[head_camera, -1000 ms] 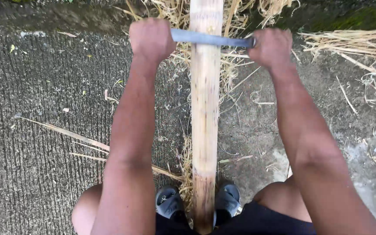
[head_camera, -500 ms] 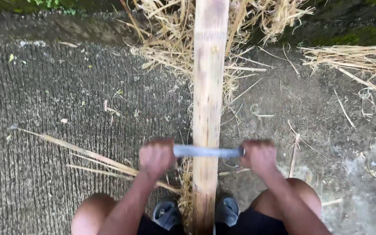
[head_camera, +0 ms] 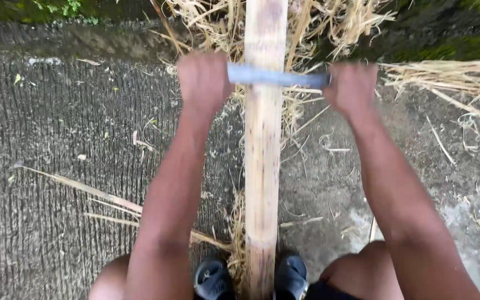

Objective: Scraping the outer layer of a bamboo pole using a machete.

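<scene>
A long pale bamboo pole (head_camera: 263, 150) runs away from me along the ground, its near end between my two dark sandals (head_camera: 213, 279). A flat grey metal blade (head_camera: 278, 77) lies crosswise on the pole far from me. My left hand (head_camera: 202, 79) is closed around the blade's left end. My right hand (head_camera: 352, 86) grips its right end. Both arms are stretched out forward.
The ground is rough grey concrete (head_camera: 56, 183) with ridges. Heaps of dry straw-like shavings (head_camera: 318, 22) lie around the far part of the pole and at the right (head_camera: 451, 78). Long thin strips (head_camera: 79, 189) lie at the left. Mossy earth borders the top.
Half a second ago both hands and the blade were close to my knees; now they have pushed forward along the pole to its far part, as they were a second ago.
</scene>
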